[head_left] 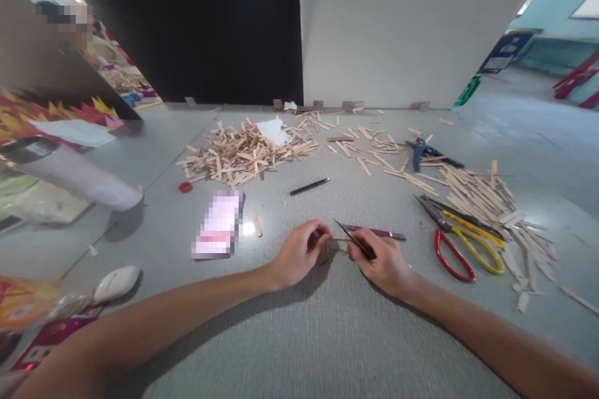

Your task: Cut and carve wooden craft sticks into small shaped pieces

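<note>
Littering grey surface [299,343]: wooden strips [238,159]; black panel [201,25], white panel [397,25] behind.

On my screen I see a bare left hand [298,255], a bare right hand [384,266], uncovered wrists [270,275], slim bare forearms [206,299].

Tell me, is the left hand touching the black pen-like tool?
Apart: the head view shows a bare strip of grey table between the left hand and the black pen-like tool.

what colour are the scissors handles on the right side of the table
One handle is red, the other yellow, clear in the head view.
</note>
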Available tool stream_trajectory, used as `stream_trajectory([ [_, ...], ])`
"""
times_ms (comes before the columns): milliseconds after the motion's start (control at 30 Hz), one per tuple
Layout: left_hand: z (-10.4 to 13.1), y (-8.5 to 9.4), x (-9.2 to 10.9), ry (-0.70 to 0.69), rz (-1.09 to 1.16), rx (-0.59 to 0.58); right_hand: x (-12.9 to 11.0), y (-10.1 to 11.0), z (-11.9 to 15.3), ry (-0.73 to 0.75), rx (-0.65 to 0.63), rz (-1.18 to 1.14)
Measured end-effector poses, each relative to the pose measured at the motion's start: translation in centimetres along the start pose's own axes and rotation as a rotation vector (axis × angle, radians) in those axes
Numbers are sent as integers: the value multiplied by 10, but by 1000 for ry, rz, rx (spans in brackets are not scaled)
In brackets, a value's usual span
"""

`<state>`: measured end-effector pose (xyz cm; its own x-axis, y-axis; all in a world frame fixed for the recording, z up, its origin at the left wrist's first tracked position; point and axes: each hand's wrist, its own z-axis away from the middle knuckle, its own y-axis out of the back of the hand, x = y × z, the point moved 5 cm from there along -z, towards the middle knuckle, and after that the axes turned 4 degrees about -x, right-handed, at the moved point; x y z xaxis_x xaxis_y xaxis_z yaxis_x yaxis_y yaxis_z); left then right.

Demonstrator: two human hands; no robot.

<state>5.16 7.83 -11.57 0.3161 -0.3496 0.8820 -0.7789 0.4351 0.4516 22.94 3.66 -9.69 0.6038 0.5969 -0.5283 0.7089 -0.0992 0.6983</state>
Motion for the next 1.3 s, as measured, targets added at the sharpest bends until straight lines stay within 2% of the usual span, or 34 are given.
stream_trajectory([
  [533, 0, 0, 2, 45, -16, 8, 0, -3, 2, 22, -24, -24],
  [1033, -1, -2, 1, 95, 15, -30, 0, 1, 0, -48, -10, -31],
  [1200, -1, -5, 5, 72, -1, -114, 2, 0, -3, -88, 11, -26],
  [1300, 3, -7, 14, 67, 13, -187, -2, 9, -10, -123, 32, 5],
])
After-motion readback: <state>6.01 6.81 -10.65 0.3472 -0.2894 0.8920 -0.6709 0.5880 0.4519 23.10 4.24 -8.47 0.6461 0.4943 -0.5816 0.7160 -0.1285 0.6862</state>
